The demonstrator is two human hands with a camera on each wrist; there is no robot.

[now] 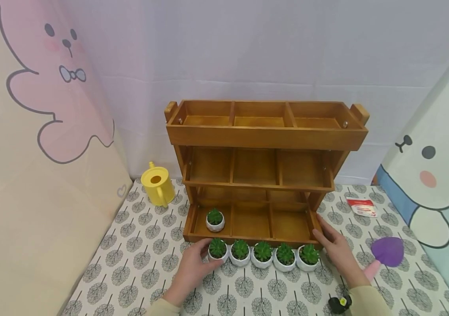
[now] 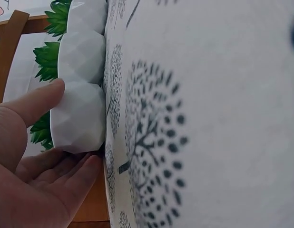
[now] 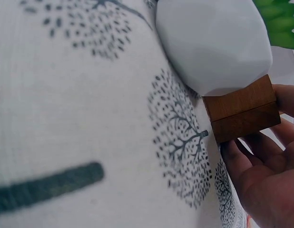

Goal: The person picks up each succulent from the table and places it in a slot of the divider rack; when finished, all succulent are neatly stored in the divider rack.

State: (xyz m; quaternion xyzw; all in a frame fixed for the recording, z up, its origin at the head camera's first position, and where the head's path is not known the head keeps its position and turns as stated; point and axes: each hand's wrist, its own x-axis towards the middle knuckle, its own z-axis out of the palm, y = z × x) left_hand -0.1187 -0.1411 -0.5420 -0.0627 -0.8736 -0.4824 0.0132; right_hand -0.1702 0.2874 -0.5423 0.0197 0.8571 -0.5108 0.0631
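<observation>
My left hand point(image 1: 193, 267) pinches the leftmost potted succulent point(image 1: 217, 249) of a row, its thumb against the faceted white pot point(image 2: 78, 121) and its fingers round the far side. Several matching succulents point(image 1: 262, 254) continue the row to the right, along the front of a wooden tiered shelf point(image 1: 268, 138). At the shelf's lower right end, my right hand point(image 1: 337, 249) grips the wooden side wall point(image 3: 244, 111), thumb on one side and fingers on the other. Another small succulent point(image 1: 215, 220) sits in the left compartment of the bottom tier.
A yellow watering can point(image 1: 158, 186) stands left of the shelf. On the right lie a red and white packet point(image 1: 362, 207) and a purple toy shovel point(image 1: 388, 252) with a pink handle. A tree-patterned cloth point(image 1: 141, 263) covers the table, with curtains behind and beside it.
</observation>
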